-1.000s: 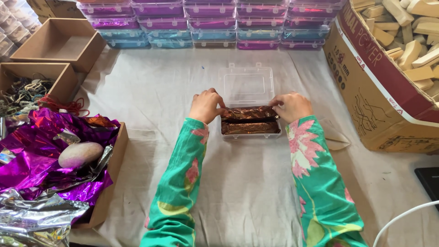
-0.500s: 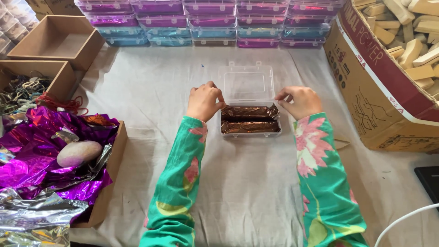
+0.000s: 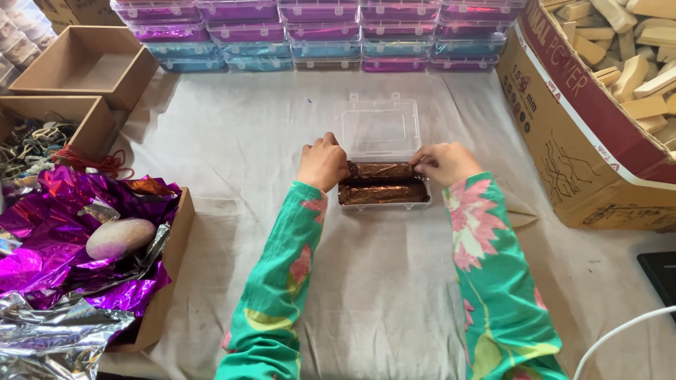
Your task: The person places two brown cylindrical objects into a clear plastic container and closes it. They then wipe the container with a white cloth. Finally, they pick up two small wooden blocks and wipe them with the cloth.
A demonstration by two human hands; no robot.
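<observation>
A small clear plastic case (image 3: pixel 382 205) lies open on the cloth-covered table, its hinged lid (image 3: pixel 378 129) folded back flat behind it. Inside lie two rolls wrapped in brown shiny foil (image 3: pixel 384 193), side by side. My left hand (image 3: pixel 322 163) pinches the left end of the far roll. At that roll's right end, my right hand (image 3: pixel 443 162) has its fingertips on the foil. Both arms wear green sleeves with pink flowers.
Stacked closed plastic cases (image 3: pixel 317 35) with purple and teal contents line the back. A large cardboard box of wooden blocks (image 3: pixel 620 63) stands right. Left are cardboard trays, one with purple foil sheets (image 3: pixel 63 239) and a pale oval stone (image 3: pixel 120 238). A white cable (image 3: pixel 620 334) crosses bottom right.
My hands left the case's sides, spread apart for a moment, and came back onto the ends of the far foil roll.
</observation>
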